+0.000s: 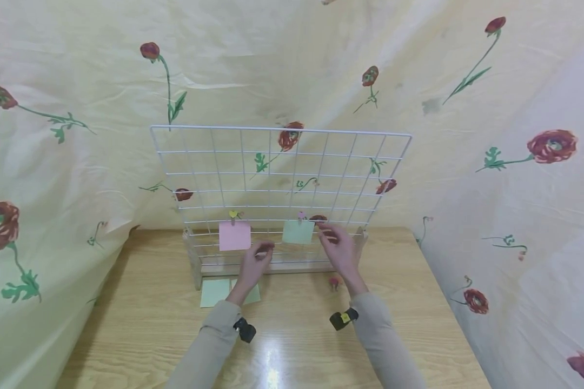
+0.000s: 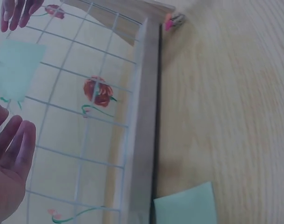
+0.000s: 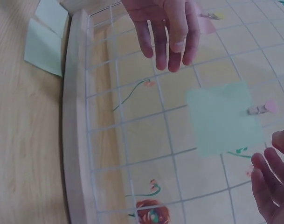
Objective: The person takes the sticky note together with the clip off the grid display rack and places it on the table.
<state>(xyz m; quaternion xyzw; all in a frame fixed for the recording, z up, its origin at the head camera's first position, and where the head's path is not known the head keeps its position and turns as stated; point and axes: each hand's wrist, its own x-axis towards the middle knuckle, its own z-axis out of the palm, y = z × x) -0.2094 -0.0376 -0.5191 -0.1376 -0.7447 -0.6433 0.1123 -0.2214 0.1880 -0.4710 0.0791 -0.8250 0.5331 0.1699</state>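
A white wire grid (image 1: 277,162) stands upright in a wooden base (image 1: 272,267) on the table. A pink note (image 1: 234,235) hangs on it from a yellow clip (image 1: 233,214). A pale green note (image 1: 298,232) hangs from a pink clip (image 1: 301,216). My left hand (image 1: 257,258) hovers just before the grid, below and between the two notes, fingers straight and empty (image 2: 13,154). My right hand (image 1: 334,243) is beside the green note's right edge, fingers relaxed, holding nothing (image 3: 272,182). In the right wrist view the green note (image 3: 223,119) lies between both hands.
Two loose green notes (image 1: 214,292) lie on the wooden table (image 1: 141,324) in front of the base's left end. A small pink clip (image 1: 333,281) lies on the table near my right wrist. Flowered cloth (image 1: 516,162) hangs behind and on both sides.
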